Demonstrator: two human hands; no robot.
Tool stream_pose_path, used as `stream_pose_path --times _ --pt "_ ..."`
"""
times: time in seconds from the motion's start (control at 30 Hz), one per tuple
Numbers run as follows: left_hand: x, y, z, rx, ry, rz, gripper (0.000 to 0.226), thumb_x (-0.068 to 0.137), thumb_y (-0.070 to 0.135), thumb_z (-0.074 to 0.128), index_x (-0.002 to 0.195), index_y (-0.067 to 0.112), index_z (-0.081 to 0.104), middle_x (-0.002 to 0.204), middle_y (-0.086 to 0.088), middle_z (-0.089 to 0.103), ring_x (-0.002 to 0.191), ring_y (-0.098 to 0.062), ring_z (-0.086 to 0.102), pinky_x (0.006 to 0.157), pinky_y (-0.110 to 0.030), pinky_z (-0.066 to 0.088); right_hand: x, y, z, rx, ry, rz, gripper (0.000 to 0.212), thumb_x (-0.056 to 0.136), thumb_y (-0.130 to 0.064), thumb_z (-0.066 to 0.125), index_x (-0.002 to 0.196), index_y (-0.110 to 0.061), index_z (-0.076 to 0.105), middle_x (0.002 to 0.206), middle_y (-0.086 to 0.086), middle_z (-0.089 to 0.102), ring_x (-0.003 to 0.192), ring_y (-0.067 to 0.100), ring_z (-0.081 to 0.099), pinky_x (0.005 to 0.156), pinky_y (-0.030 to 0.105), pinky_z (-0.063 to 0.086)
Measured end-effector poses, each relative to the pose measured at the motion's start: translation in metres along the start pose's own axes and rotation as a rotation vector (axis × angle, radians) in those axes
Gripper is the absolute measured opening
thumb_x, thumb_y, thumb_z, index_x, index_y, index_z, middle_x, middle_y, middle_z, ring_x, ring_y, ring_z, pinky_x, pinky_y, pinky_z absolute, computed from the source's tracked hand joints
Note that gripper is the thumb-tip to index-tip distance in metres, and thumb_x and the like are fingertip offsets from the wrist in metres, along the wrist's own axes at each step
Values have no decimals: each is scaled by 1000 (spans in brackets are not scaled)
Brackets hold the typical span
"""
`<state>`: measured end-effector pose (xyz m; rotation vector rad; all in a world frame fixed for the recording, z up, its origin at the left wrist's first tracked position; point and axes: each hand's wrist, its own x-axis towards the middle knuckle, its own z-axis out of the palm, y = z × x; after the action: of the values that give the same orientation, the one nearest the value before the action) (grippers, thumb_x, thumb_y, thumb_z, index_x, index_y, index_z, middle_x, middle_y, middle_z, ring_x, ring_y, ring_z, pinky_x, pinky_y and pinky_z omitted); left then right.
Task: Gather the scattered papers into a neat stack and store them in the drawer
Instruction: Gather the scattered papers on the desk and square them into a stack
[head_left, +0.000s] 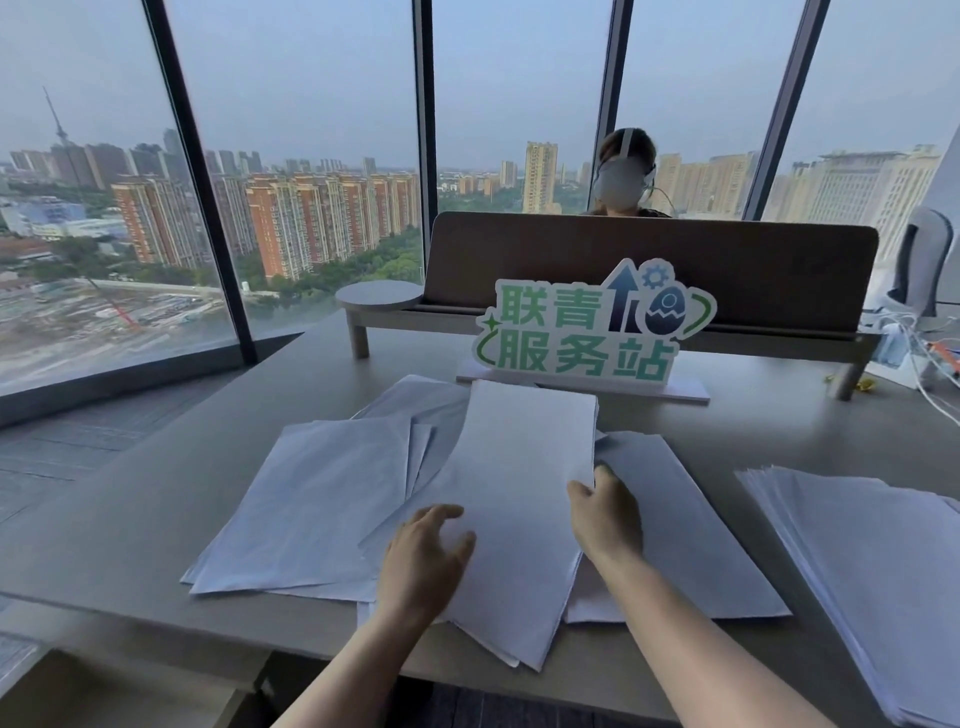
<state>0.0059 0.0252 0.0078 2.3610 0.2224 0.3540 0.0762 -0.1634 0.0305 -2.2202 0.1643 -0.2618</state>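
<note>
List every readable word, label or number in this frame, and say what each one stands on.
"联青": top row of the green and white cut-out sign standing on the desk.
"服务站": bottom row of the same sign.
Papers: no print visible.
Nothing else carries readable text.

A: Where does the light come from?
B: From the tall windows (311, 156) ahead. It is soft, hazy daylight under an overcast sky, cool and bluish.
A: Any hard shadows?
B: None. Only faint, diffuse shade under the papers (311, 499) on the counter (130, 519), and the near sides of things facing the camera sit a little dim against the bright glass.
A: Glare?
B: The white sheets look pale but not blown out.
A: And sharpness?
B: Soft overall. The left hand (423, 561) is slightly smeared. The wide lens bends the window frames (197, 182) outward, and the edges stretch.
</note>
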Motion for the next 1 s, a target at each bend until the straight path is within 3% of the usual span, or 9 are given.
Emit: stream_pose_path --times 0.1,0.2,0.37,0.47,0.6,0.7,0.77,0.9,1.0 --pt "4 -1 -8 -41 98 -37 50 85 29 68 131 15 54 135 -4 53 126 -22 49 102 -30 35 -1 -5 -7 176 16 -75 10 91 -18 51 85 -11 55 80 7 66 75 31 59 65 36 44" --pt "13 -5 -18 -69 144 -107 71 83 32 70 142 6 40 145 -13 44 135 -28 38 110 -34 29 -4 -15 -13 327 27 -93 18 90 -18 52 81 -2 49 62 3 52 58 21 44 56 32 36" --pt "18 -11 -45 -349 126 -226 84 79 38 73 148 13 31 147 -8 44 134 -28 43 108 -38 35 -7 -35 -14 531 16 -140 31 89 -26 54 83 4 51 63 0 45 56 12 35 56 27 32" --pt "15 -19 -60 -580 64 -286 67 63 50 76 122 21 60 115 -1 70 105 -22 65 92 -41 51 -13 -50 -14 598 -36 -161 19 96 -15 53 78 -11 56 50 -17 50 45 -2 38 49 13 35" --pt "8 -26 -74 -736 61 -359 30 62 30 77 84 10 73 76 -1 73 73 -20 63 69 -32 50 -18 -67 -3 642 -67 -202 24 97 -14 52 80 3 51 61 -1 39 54 9 31 52 23 30" --pt "5 -39 -85 -798 109 -395 24 64 21 79 84 10 72 79 -6 73 72 -22 63 71 -34 52 -24 -81 9 672 -115 -181 34 100 -22 49 91 10 53 72 18 48 61 20 42 60 33 38" --pt "5 -52 -94 -811 169 -426 10 77 13 76 85 11 71 82 -8 72 73 -23 63 74 -35 53 -28 -87 20 668 -160 -131 35 102 -30 44 93 -2 64 89 20 64 77 23 58 73 36 47" --pt "6 -82 -114 -850 291 -478 11 82 9 70 93 10 70 82 -7 70 72 -22 61 69 -31 50 -33 -87 46 554 -253 -21 28 101 -23 42 96 -11 67 90 7 67 69 20 59 60 29 47" --pt "4 -97 -128 -875 374 -510 9 84 6 67 91 11 68 79 -6 67 69 -20 57 64 -29 47 -40 -85 64 315 -303 -127 23 94 -12 49 89 -11 71 81 2 69 70 19 61 55 24 45"
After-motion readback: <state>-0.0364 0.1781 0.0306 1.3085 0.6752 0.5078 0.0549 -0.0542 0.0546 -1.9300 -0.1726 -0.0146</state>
